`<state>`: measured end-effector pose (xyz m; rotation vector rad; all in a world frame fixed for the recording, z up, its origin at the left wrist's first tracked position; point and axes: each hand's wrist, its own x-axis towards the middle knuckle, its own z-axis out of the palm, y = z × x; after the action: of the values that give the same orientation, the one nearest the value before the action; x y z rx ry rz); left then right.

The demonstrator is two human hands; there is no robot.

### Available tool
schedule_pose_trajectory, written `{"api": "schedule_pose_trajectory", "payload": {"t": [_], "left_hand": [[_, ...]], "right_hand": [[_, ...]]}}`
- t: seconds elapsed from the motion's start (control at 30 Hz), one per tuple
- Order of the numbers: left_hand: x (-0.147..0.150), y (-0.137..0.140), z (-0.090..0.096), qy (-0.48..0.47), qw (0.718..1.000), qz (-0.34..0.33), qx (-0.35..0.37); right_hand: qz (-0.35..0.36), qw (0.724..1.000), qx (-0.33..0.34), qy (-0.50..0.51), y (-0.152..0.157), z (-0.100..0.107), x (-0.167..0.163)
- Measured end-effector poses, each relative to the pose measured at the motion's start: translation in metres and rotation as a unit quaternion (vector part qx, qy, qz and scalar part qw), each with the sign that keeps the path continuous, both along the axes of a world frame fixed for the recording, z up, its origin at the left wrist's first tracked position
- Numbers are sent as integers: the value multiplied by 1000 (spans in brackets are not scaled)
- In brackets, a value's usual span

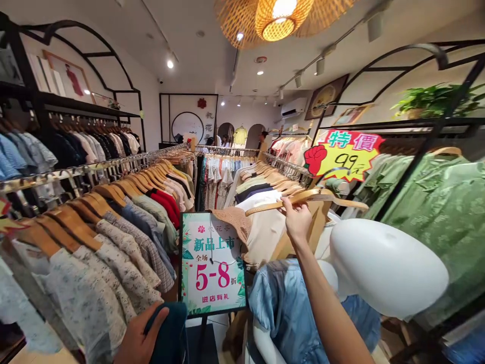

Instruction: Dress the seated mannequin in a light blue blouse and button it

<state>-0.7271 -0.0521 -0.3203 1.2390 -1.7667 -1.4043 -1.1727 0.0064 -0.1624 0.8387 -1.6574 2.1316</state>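
My right hand (297, 216) is closed round a bare wooden clothes hanger (322, 196), held out level above the front end of the right-hand garment row. At the lower left, my left hand (140, 333) grips a bunched dark teal garment (172, 331); the garment's lower part runs out of view. Between the hands stands a framed sale sign (214, 263) with a woven brown hat (231, 222) hung over its top corner. Under my right forearm is a white mannequin (386, 265) in a blue short-sleeved top (280, 298).
Rows of shirts on wooden hangers line the left rail (121, 232) and the right rail (291, 164). A starburst price sign (344, 156) stands behind the hanger. Green garments (435, 217) hang at far right. A woven lamp (280, 20) hangs overhead.
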Motion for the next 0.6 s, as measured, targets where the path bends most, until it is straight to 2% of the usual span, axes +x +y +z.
{"api": "schedule_pose_trajectory", "payload": {"t": [0.07, 0.13, 0.23, 0.3, 0.4, 0.6], "left_hand": [[-3, 1, 19, 22, 997, -3, -73], [-6, -1, 37, 30, 989, -25, -144], [-8, -11, 60, 39, 976, -85, -194], [-8, -19, 71, 48, 967, -121, -219], [-10, -25, 86, 51, 954, -166, -244], [-25, -22, 113, 64, 923, -268, -268]], "right_hand": [[82, 996, -15, 14, 4, 1, 36], [135, 990, -36, 27, 13, 1, 72], [192, 980, -41, 31, 33, -4, 121], [204, 979, -13, 27, 51, -11, 148], [181, 983, 36, 16, 82, -26, 177], [205, 975, 78, -25, 136, -63, 210]]}}
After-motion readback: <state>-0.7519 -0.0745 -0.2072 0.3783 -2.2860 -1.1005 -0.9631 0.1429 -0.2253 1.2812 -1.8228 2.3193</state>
